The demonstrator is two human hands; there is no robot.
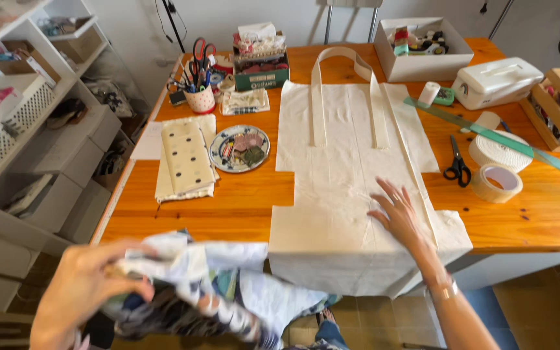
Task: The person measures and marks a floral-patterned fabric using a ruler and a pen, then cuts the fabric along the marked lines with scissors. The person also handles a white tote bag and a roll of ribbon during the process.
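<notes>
1. A head-worn camera looks down on an orange-brown wooden table covered in sewing supplies.
2. The left hand, low at the near left edge, is closed around a bunched piece of white, blue and dark patterned fabric, held in front of the table's near edge.
3. The right hand lies open and flat, fingers spread, pressing on a large cream cloth cut in a bag shape; it grips nothing.
4. That cream cloth spreads down the table's middle and hangs over the near edge, with a looped cream strap lying on its far end.
5. Right of it lie black-handled scissors, a roll of beige tape and a long green ruler.
6. Left of it sit a round patterned plate and a folded cream dotted cloth.
</notes>
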